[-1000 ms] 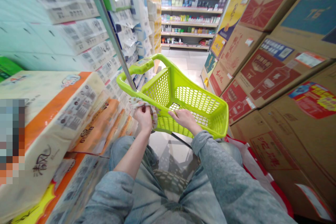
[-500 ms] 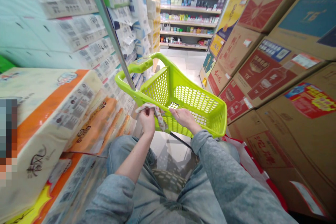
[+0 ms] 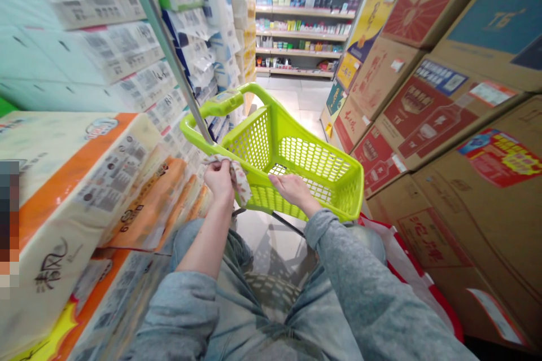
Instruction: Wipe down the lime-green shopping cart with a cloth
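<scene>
A bright green plastic shopping basket with perforated walls stands before my knees. Along its near rim, toward the left end, my left hand is closed on a pale patterned cloth, which hangs down the outer side of the basket. My right hand grips the same near rim farther right, fingers curled over it. A long grey metal pull handle rises from the basket's left end and leans to the upper left.
Stacked tissue packs close in on the left. Cardboard cartons are piled on the right, with a red and white bag at their foot. Beyond the basket, tiled floor leads to shelves of small products.
My left hand has slid left along the basket's rim with the cloth. My right hand keeps its grip on the rim, and the whole view has shifted slightly.
</scene>
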{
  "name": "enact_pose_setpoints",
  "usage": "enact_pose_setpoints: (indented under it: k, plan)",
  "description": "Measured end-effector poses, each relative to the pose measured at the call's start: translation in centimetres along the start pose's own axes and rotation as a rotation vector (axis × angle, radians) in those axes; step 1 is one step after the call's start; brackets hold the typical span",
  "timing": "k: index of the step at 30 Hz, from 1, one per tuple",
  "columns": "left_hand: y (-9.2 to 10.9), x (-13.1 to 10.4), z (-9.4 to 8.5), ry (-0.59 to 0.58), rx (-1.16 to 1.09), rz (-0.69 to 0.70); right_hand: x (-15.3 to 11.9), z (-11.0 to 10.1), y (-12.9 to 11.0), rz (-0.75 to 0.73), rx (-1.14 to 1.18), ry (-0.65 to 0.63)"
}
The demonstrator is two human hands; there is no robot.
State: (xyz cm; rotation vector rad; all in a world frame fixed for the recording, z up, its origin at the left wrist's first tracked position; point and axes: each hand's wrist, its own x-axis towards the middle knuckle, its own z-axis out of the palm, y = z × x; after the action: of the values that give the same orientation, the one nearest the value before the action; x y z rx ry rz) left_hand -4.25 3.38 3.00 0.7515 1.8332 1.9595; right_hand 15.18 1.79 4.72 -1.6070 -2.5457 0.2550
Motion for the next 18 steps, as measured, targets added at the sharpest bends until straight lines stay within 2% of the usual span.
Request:
enact_pose_setpoints:
  k: [4,7,10,13,15,18]
  plan:
    - [0.2,0.6,-0.3,-0.003,0.062,0.048,0.1,0.1,0.0,0.005,-0.001,0.007]
    - [0.2,-0.1,-0.3,-0.074,0.149,0.079,0.2,0.2,0.2,0.012,0.0,0.01]
    - [-0.1,-2.4,0.0,-0.26,0.236,0.077,0.2,0.1,0.4,0.021,0.023,0.018]
    - [-0.5,-5.4,0.4,-0.578,0.354,0.064,0.2,0.0,0.6,0.023,0.062,0.012]
    - [-0.6,-6.9,0.3,-0.573,0.354,0.094,0.2,0.0,0.7,0.033,0.083,0.004]
    - [0.1,-6.9,-0.8,-0.417,0.253,0.217,0.3,0.1,0.9,0.082,0.118,-0.003]
